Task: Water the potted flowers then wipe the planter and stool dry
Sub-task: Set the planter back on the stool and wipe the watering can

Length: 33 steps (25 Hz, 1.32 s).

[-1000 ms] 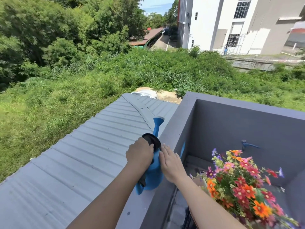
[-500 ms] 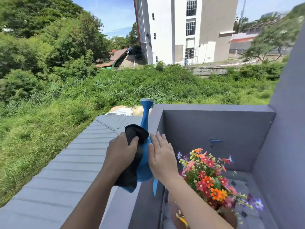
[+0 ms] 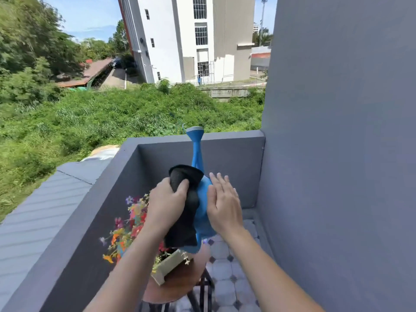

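Grey balcony walls (image 3: 225, 154) hem me in as my left hand (image 3: 167, 206) closes its fingers on the black cloth (image 3: 183, 210) and can handle together, my right hand (image 3: 222, 203) flat and open steadying the blue watering can (image 3: 203, 212) above the flowers (image 3: 126, 226) in their planter (image 3: 167, 265) on the stool (image 3: 177, 282), presumably to aim the pour.

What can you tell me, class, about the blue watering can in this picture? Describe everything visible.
The watering can looks like smooth blue plastic, with a rounded body and a long thin spout rising to a flared rose with a grey face. It is held in the air above the flowers. The left hand grips it along with a black cloth; the right hand lies flat against its side.
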Each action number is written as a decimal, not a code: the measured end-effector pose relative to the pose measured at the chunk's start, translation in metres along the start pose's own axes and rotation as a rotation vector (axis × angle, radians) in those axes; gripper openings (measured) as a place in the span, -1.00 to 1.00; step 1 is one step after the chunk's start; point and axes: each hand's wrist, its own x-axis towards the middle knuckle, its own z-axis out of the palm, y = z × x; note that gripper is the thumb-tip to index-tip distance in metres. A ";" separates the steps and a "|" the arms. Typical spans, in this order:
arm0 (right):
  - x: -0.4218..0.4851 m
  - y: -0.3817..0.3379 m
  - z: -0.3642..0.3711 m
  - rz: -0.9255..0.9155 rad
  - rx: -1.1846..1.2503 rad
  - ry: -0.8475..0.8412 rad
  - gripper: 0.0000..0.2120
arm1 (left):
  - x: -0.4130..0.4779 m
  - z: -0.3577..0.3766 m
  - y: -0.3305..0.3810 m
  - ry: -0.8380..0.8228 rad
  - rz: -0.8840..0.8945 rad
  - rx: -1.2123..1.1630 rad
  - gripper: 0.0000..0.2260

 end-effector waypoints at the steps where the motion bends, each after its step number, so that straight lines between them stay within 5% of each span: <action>1: -0.003 0.027 -0.008 0.026 -0.006 -0.015 -0.23 | -0.007 0.027 0.000 -0.015 -0.012 -0.004 -0.73; 4: -0.021 0.100 -0.010 0.128 -0.043 -0.067 -0.18 | -0.029 0.101 -0.014 -0.074 -0.059 -0.003 -0.71; 8: -0.058 0.205 0.029 0.291 -0.117 -0.178 -0.33 | -0.069 0.202 -0.072 -0.158 -0.179 0.002 -0.71; 22: -0.254 0.621 0.348 0.613 -0.099 -0.391 -0.54 | -0.220 0.558 -0.463 -0.438 -0.404 0.077 -0.71; 33: -0.307 0.717 0.413 0.653 0.005 -0.375 -0.56 | -0.274 0.632 -0.541 -0.490 -0.457 0.054 -0.68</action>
